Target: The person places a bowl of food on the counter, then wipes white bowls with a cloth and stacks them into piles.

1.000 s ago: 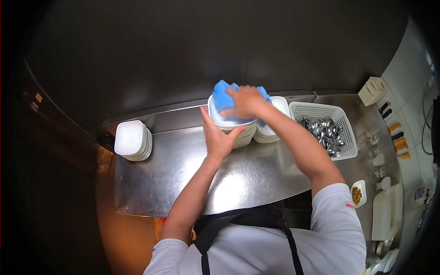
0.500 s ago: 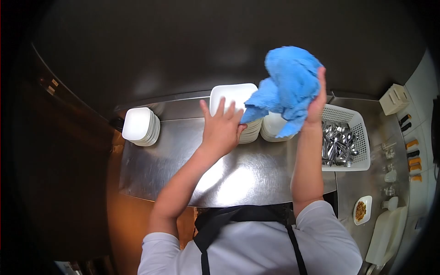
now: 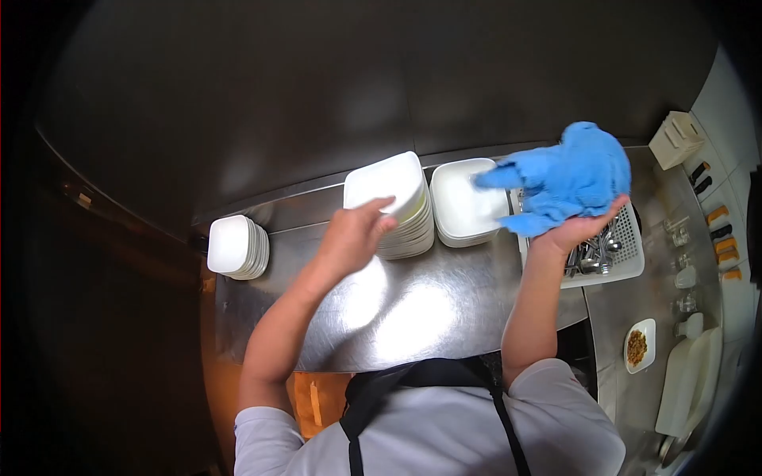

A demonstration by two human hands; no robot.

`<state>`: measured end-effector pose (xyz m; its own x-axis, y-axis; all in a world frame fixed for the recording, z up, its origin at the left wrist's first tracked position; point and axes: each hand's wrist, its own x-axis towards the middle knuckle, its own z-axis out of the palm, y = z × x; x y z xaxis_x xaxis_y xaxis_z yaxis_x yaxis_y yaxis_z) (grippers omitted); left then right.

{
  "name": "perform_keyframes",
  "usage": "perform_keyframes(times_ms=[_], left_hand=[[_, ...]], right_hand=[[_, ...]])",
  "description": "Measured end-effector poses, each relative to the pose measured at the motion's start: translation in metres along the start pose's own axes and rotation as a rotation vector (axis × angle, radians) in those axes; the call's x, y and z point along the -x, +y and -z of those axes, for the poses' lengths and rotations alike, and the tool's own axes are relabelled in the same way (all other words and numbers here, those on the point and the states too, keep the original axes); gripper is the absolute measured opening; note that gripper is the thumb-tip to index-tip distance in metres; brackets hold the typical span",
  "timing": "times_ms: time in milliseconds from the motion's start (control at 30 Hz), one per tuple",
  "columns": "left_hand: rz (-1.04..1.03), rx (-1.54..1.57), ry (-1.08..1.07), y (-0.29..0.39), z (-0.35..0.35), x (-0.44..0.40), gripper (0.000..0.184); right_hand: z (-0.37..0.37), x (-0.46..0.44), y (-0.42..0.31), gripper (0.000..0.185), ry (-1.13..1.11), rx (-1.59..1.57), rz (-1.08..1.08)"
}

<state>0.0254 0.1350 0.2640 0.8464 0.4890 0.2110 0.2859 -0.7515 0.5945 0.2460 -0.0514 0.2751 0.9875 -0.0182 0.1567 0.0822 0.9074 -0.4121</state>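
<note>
A tall stack of white square dishes (image 3: 409, 234) stands near the back of the steel counter. Its top dish (image 3: 381, 182) is tilted, and my left hand (image 3: 354, 236) grips that dish at its near edge with thumb and fingers. To the right, my right hand (image 3: 579, 232) holds up a bunched blue cloth (image 3: 591, 170) from below, over the cutlery basket. A second stack of white dishes (image 3: 464, 202) sits between the tall stack and the basket; a loose end of the cloth hangs over its right side.
A shorter dish stack (image 3: 230, 246) stands at the counter's left. The white basket (image 3: 631, 250) holds metal cutlery (image 3: 591, 260). Farther right are a small dish of brown food (image 3: 637, 347), glass containers (image 3: 681, 236), knives (image 3: 717, 215) and a beige holder (image 3: 676, 140).
The blue cloth has moved off the dishes and to the right with my right hand. My left hand has shifted left, and the tall stack's top dish has become tilted.
</note>
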Motion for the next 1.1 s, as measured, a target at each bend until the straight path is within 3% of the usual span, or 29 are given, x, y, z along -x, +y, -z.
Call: perform_keyframes(times_ms=[33, 133, 267, 333, 400, 433, 467, 500, 567, 600, 633, 700, 733, 767, 833, 933, 1000, 1067, 1100], left_hand=[[-0.124, -0.128, 0.038, -0.006, -0.009, 0.002, 0.025], [-0.240, -0.279, 0.000, -0.005, -0.011, 0.002, 0.026], [-0.340, -0.267, 0.019, -0.017, -0.014, -0.002, 0.022], [-0.165, -0.022, -0.013, -0.026, -0.009, 0.001, 0.028], [-0.098, 0.384, -0.012, -0.028, -0.003, 0.004, 0.031], [-0.114, 0.669, 0.010, -0.024, 0.001, 0.008, 0.033], [-0.130, 0.954, 0.031, -0.018, 0.004, 0.012, 0.034], [-0.168, 1.044, 0.098, -0.006, 0.003, 0.018, 0.037], [-0.340, 0.880, 0.223, -0.004, 0.003, 0.040, 0.032], [-0.422, 0.795, 0.285, -0.004, 0.004, 0.051, 0.030], [-0.314, 0.784, 0.277, 0.004, 0.013, 0.060, 0.022], [-0.370, 0.586, 0.262, 0.010, 0.025, 0.088, 0.018], [-0.390, 0.487, 0.252, 0.013, 0.031, 0.099, 0.016], [-0.535, 0.538, 0.393, 0.022, 0.033, 0.098, 0.012], [-0.475, 0.442, 0.561, 0.010, 0.044, 0.096, 0.012], [-0.216, 0.539, 0.653, -0.022, 0.059, 0.095, 0.015], [-0.391, 0.631, 0.535, -0.038, 0.062, 0.103, 0.015], [-0.336, 0.495, 0.445, -0.055, 0.052, 0.119, 0.016], [-0.237, 0.322, 0.428, -0.035, 0.065, 0.131, 0.016]], right_hand=[[-0.007, 0.000, -0.007, 0.084, 0.007, -0.001, 0.050], [-0.014, 0.011, -0.012, 0.087, -0.014, 0.029, 0.113], [-0.021, 0.048, -0.004, 0.088, -0.004, 0.105, 0.080], [-0.011, 0.062, 0.010, 0.089, 0.013, 0.145, 0.090], [0.006, 0.087, 0.022, 0.086, -0.123, 0.307, -0.007], [0.038, 0.100, 0.039, 0.082, -0.377, 0.400, -0.077], [0.031, 0.115, 0.047, 0.077, -0.608, 0.577, 0.046], [0.023, 0.131, 0.055, 0.072, -0.820, 0.713, 0.208], [-0.031, 0.160, 0.056, 0.067, -0.994, 0.889, 0.600], [-0.042, 0.161, 0.059, 0.066, -1.000, 0.850, 0.622], [-0.057, 0.157, 0.062, 0.066, -1.012, 0.804, 0.651], [-0.098, 0.134, 0.045, 0.065, -0.900, 0.608, -0.176], [-0.094, 0.140, 0.054, 0.064, -0.833, 0.565, -0.319], [-0.091, 0.146, 0.063, 0.063, -0.751, 0.518, -0.454], [-0.043, 0.182, 0.126, 0.062, -0.657, 0.556, -0.180], [-0.056, 0.228, 0.111, 0.058, -0.913, 0.646, 0.211], [-0.066, 0.252, 0.095, 0.055, -1.043, 0.698, 0.464], [-0.090, 0.237, 0.095, 0.055, -1.074, 0.680, 0.283], [-0.102, 0.228, 0.093, 0.053, -1.065, 0.600, -0.023]])
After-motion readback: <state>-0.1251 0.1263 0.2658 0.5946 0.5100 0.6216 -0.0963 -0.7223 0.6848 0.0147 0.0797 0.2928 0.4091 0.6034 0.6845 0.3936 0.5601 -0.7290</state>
